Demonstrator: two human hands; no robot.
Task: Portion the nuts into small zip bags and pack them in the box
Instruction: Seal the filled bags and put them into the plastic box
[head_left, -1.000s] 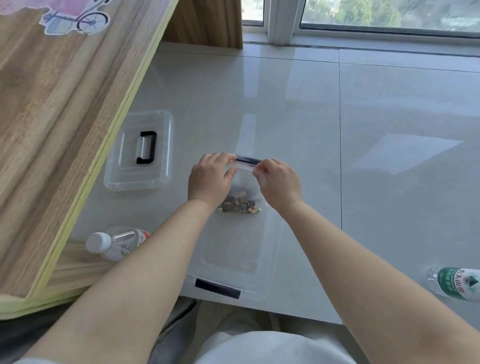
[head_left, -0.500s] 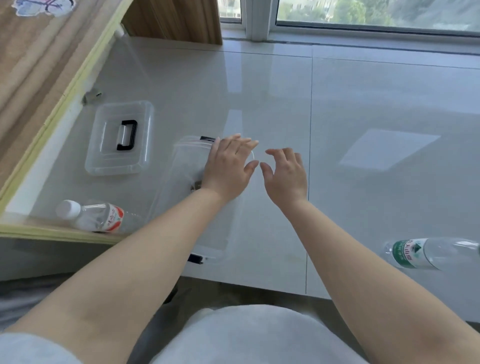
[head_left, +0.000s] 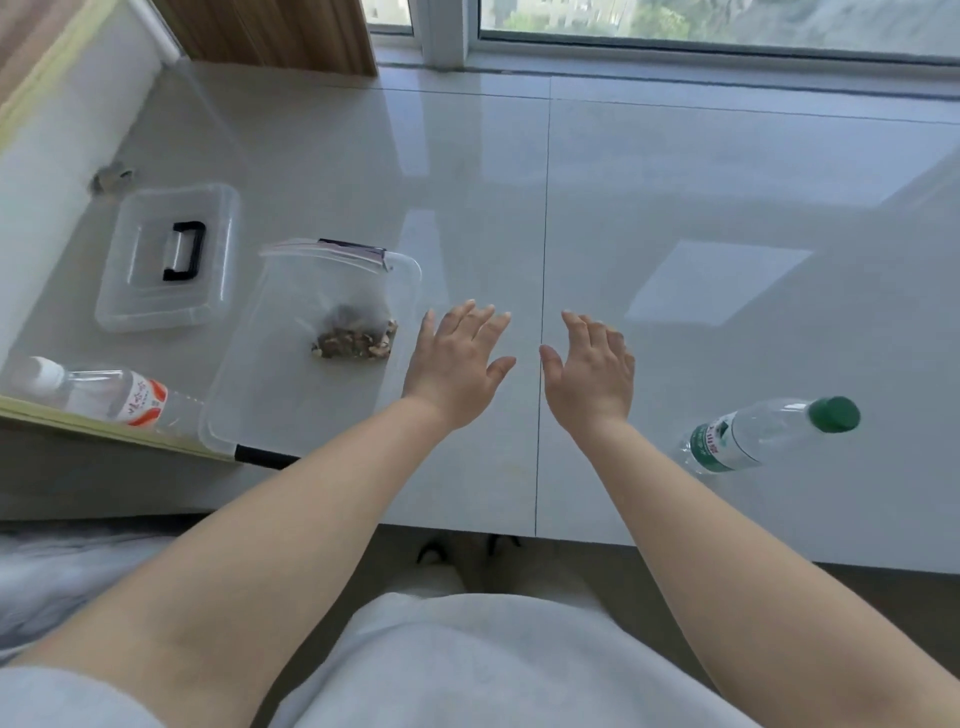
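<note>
One bag packed, lid not yet on

The clear zip bag of brown nuts (head_left: 347, 317) lies in the clear plastic box (head_left: 405, 270). Left hand (head_left: 457, 364) and right hand (head_left: 592, 374) hover spread, empty; the clear lid (head_left: 156, 306) waits beside.

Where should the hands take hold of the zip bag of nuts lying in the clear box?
Probably by the zip strip at the far end of the zip bag, reaching from above over the clear box. The nuts sit bunched at the near end, so they would hang below the grip. Both hands are empty.

Tiled ledge (head_left: 675, 218) — box (head_left: 291, 415), lid (head_left: 166, 260), bottles (head_left: 763, 434).
</note>
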